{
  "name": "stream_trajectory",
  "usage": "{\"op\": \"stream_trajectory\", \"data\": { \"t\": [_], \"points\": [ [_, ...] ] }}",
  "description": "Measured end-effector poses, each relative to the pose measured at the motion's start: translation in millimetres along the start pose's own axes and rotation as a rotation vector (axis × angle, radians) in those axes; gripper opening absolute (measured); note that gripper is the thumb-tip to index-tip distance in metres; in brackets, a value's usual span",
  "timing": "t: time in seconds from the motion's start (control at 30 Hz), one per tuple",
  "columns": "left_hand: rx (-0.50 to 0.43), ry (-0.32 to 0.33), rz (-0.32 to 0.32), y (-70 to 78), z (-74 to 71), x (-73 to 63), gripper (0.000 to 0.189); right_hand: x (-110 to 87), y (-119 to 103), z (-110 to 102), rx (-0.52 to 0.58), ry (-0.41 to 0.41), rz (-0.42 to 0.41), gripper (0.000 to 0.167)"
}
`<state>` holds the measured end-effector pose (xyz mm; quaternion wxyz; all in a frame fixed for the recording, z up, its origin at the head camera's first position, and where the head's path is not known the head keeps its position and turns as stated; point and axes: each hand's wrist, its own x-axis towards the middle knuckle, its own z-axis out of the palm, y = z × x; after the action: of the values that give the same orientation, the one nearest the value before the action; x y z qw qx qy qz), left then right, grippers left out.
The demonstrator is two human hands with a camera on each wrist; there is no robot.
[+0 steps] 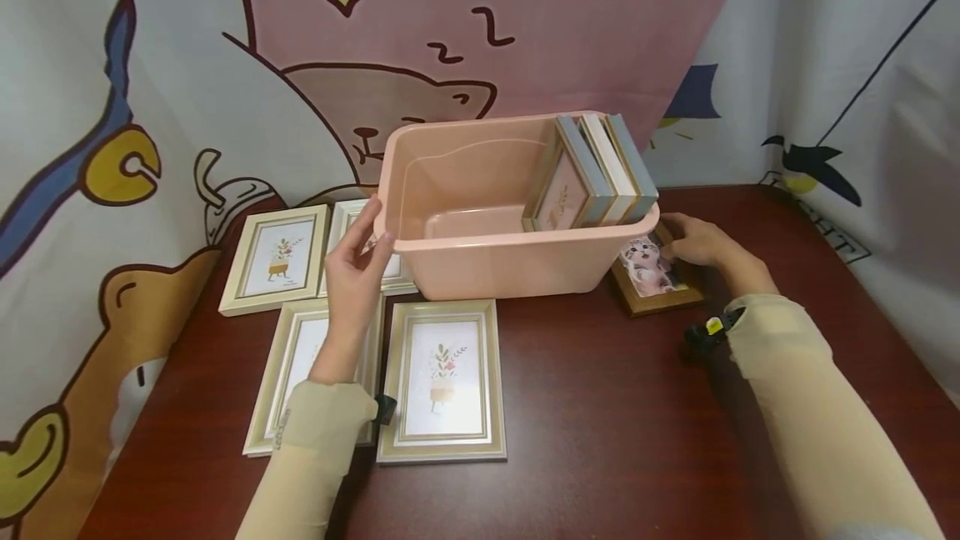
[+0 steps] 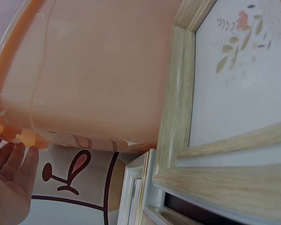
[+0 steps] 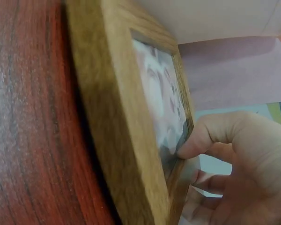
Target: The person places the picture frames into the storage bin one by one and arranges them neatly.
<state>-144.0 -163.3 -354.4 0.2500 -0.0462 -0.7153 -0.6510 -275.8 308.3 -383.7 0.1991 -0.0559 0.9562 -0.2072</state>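
A pink plastic bin (image 1: 510, 265) stands at the middle of the table, and my left hand (image 1: 356, 277) holds it by the left rim, thumb at the front corner. In the left wrist view, that hand's fingertips (image 2: 30, 161) are right at the rim. To the bin's right lies a brown wooden picture frame (image 1: 675, 300) with a kitten picture. My right hand (image 1: 701, 242) pinches its right edge; in the right wrist view the thumb (image 3: 194, 143) presses the front and the other fingers are partly hidden behind. Several picture frames (image 1: 600, 161) lean inside the bin's right end.
Left of and in front of the bin, cream picture frames lie flat: one at the back left (image 1: 234, 277), one under my left forearm (image 1: 264, 407), one nearer the middle (image 1: 442, 450). A white frame (image 1: 397, 280) is partly behind my left hand. A printed curtain (image 1: 585, 15) hangs behind the table.
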Motion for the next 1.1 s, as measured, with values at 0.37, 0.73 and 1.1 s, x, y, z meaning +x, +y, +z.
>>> {"op": "stream_trajectory", "data": {
  "t": [0.37, 0.73, 1.1],
  "points": [
    [-0.027, 0.005, -0.003, 2.0, 1.5, 0.9, 0.045, -6.5, -1, 1, 0.016, -0.009, 0.026, 0.078],
    [-0.018, 0.003, -0.003, 2.7, 1.3, 1.0, 0.045, -26.6, 14, -7, 0.245, 0.081, -0.02, 0.053],
    [-0.017, 0.004, -0.018, 1.2, 0.3, 0.8, 0.045, -67.3, 18, -30, 0.475, 0.183, -0.119, 0.032]
  ]
}}
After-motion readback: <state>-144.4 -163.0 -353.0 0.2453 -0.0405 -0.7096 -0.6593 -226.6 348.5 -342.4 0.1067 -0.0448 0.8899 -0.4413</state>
